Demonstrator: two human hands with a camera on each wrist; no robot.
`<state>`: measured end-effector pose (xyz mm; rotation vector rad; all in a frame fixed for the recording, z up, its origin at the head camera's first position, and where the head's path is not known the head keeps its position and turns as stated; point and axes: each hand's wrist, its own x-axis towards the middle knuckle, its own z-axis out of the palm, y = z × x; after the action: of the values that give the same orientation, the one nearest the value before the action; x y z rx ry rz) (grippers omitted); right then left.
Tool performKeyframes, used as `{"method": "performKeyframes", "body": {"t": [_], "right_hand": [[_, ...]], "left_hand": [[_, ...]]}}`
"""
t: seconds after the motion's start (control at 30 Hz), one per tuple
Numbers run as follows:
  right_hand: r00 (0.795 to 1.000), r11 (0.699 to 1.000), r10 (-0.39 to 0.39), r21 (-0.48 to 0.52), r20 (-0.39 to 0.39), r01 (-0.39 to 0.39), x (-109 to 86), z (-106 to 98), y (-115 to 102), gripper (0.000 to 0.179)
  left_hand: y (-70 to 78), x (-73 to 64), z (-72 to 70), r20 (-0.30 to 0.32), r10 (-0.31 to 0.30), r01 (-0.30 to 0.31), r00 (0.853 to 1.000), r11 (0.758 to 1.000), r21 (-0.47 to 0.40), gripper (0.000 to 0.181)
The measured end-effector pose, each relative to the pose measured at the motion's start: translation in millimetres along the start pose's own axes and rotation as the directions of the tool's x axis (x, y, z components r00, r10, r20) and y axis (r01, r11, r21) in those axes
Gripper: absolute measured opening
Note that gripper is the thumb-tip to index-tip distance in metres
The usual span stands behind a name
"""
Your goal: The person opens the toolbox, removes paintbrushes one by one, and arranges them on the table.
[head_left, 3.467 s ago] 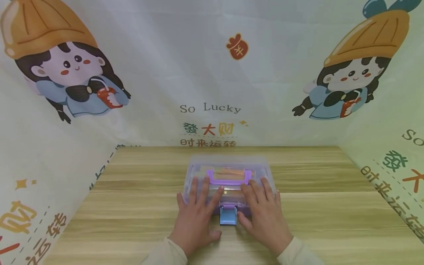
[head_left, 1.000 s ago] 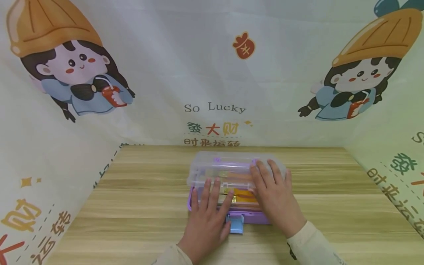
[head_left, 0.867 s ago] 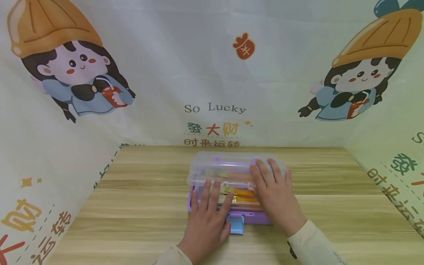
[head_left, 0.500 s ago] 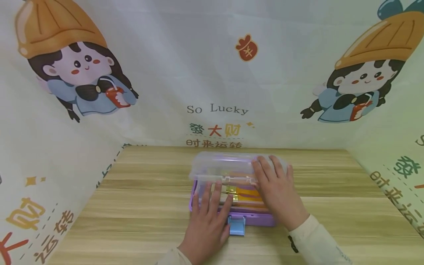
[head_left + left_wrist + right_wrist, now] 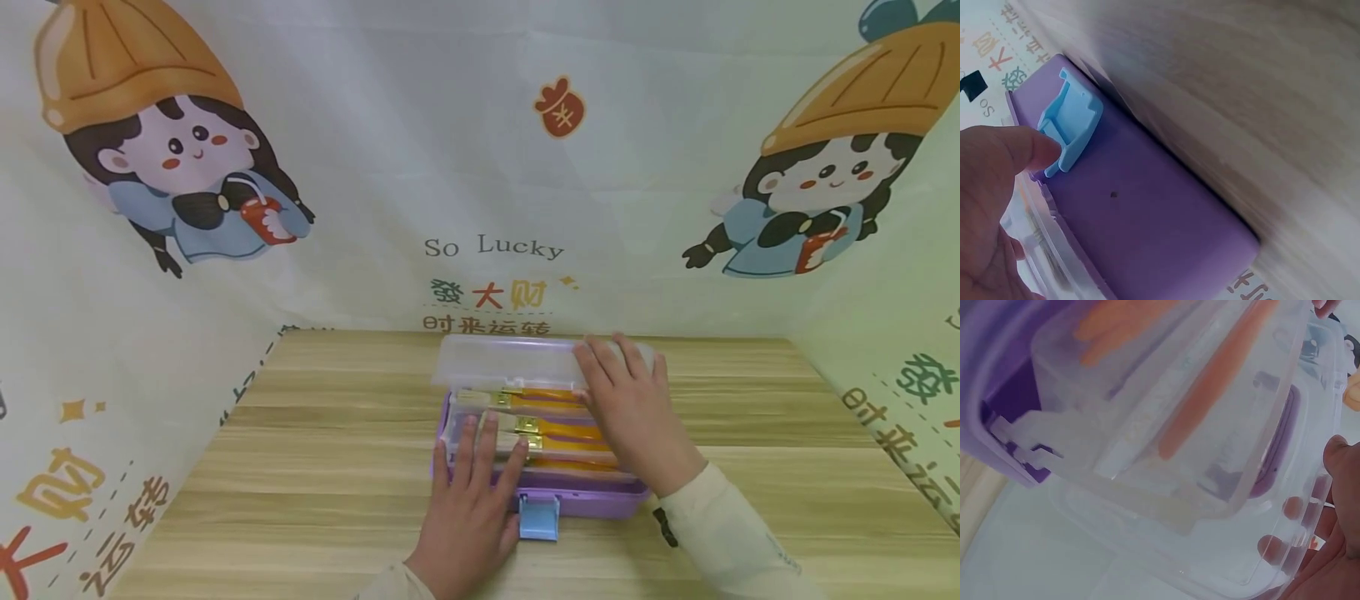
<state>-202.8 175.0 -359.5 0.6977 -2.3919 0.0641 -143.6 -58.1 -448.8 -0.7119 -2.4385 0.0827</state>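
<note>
A purple plastic box (image 5: 592, 503) stands mid-table with its clear lid (image 5: 502, 358) tipped back. Several paintbrushes (image 5: 570, 431) with orange handles and pale bristles lie inside, in a clear tray (image 5: 1141, 456). My left hand (image 5: 468, 517) rests with spread, straight fingers over the left front of the box. Its thumb touches the lowered blue latch (image 5: 1075, 122) in the left wrist view. My right hand (image 5: 637, 425) holds the lid's right side. In the right wrist view the thumb is on one face of the lid and the fingers are behind it.
The wooden table (image 5: 322, 450) extends around the box. A printed cloth (image 5: 360, 167) hangs behind it and along both sides. Beneath my right wrist there is a small dark object (image 5: 664, 528), perhaps part of a strap.
My right hand has swung the lid up and back, uncovering more of the brushes. Earlier both hands lay on the closed lid. The left hand has barely moved in the last second.
</note>
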Motion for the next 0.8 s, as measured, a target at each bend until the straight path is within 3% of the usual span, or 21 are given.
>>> {"method": "performKeyframes", "body": {"t": [0.6,0.8], "right_hand": [[0.996,0.999,0.033,0.023,0.084,-0.035,17.6,-9,15,0.050],[0.995,0.998,0.043,0.040,0.085,-0.046,23.6,-8,18,0.048]], "left_hand": [[5.5,4.0,-0.6,-0.023,-0.002,0.002,1.000,1.000,-0.013,0.086],[3.5,7.6,-3.3,0.021,-0.005,0.006,1.000,1.000,-0.008,0.085]]}}
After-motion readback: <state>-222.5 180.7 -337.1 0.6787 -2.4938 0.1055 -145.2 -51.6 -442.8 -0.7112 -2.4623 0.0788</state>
